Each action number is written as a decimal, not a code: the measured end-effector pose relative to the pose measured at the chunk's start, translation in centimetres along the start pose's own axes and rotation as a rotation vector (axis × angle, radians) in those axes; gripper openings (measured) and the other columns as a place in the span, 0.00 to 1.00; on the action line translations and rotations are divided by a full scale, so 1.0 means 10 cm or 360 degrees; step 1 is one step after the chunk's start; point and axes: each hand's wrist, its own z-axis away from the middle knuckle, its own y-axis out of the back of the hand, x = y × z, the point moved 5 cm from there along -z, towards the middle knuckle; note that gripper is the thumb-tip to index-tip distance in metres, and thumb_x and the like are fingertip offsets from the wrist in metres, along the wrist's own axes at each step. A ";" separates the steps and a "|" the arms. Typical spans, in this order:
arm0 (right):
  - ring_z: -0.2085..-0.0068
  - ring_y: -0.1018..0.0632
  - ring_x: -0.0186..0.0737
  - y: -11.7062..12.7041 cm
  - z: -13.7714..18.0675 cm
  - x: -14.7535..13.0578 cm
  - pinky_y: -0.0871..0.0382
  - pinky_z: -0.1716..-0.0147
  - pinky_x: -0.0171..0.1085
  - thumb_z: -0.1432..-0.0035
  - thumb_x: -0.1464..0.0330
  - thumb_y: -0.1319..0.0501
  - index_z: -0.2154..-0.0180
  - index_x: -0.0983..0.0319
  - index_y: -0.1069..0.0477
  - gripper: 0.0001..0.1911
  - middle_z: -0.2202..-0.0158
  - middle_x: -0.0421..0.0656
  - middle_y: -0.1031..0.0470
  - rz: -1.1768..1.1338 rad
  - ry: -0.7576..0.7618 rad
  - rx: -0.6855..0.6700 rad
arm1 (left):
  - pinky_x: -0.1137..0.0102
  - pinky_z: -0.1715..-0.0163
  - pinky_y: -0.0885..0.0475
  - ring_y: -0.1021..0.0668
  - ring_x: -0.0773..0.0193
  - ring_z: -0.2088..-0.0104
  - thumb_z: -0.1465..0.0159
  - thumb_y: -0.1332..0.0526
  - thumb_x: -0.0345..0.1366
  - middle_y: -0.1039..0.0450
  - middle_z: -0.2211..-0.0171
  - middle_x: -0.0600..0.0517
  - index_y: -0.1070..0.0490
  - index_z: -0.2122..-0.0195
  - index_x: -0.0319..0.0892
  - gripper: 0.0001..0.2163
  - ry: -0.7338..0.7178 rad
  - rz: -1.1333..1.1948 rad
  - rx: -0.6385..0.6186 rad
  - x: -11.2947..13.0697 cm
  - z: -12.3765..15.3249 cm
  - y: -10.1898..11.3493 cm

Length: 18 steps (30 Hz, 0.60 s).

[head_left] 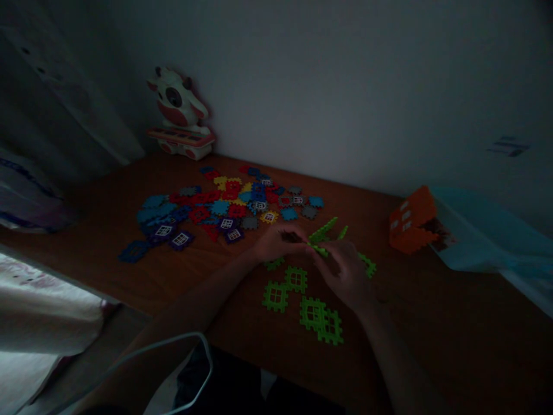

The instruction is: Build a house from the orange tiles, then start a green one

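Note:
Both my hands meet over the table around joined green interlocking building pieces (322, 233), some of them tilted up from the rest. My left hand (280, 241) pinches their left edge, with thumb and fingers together. From the right, my right hand (345, 268) grips the same pieces close to my left fingertips. Fingers cover part of the joint. Below the hands lie loose green window pieces (275, 296), notched along their edges, two of them overlapping (322, 320). Another green piece (367, 264) shows beyond my right hand.
A spread of red, blue, yellow, purple and grey pieces (220, 207) covers the table's back left. Behind it stands a cow toy with a keyboard (181, 118). An orange built house (412, 222) sits at right beside a pale blue plastic bag (470, 230). A white cable (203, 340) crosses near my left forearm.

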 end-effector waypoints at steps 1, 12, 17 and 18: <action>0.61 0.21 0.44 -0.02 0.00 0.01 0.29 0.58 0.47 0.33 0.65 0.40 0.54 0.55 0.30 0.07 0.62 0.43 0.21 -0.0005 0.0006 -0.0011 | 0.69 0.65 0.28 0.23 0.64 0.66 0.44 0.29 0.52 0.23 0.67 0.50 0.23 0.65 0.40 0.19 -0.0047 -0.0117 0.0005 0.02 0.01 -0.01; 0.61 0.22 0.48 -0.03 0.06 0.25 0.28 0.59 0.48 0.37 0.63 0.40 0.58 0.56 0.30 0.07 0.64 0.46 0.22 0.0078 -0.0379 0.0079 | 0.58 0.49 0.30 0.27 0.49 0.48 0.38 0.36 0.56 0.29 0.50 0.42 0.32 0.41 0.44 0.29 -0.0370 -0.1324 -0.0424 -0.07 0.12 -0.16; 0.60 0.21 0.49 -0.04 0.06 0.26 0.30 0.55 0.49 0.36 0.63 0.40 0.58 0.57 0.30 0.07 0.64 0.46 0.21 0.0129 -0.0338 0.0043 | 0.58 0.50 0.30 0.25 0.50 0.50 0.36 0.37 0.54 0.27 0.52 0.42 0.31 0.43 0.42 0.26 -0.0344 -0.1332 -0.0424 -0.05 0.11 -0.18; 0.60 0.21 0.49 -0.03 0.07 0.28 0.30 0.56 0.49 0.36 0.63 0.40 0.58 0.57 0.30 0.07 0.64 0.45 0.21 0.0126 -0.0356 0.0051 | 0.58 0.50 0.30 0.25 0.50 0.50 0.36 0.37 0.54 0.27 0.52 0.42 0.31 0.44 0.41 0.26 -0.0344 -0.1333 -0.0440 -0.04 0.11 -0.18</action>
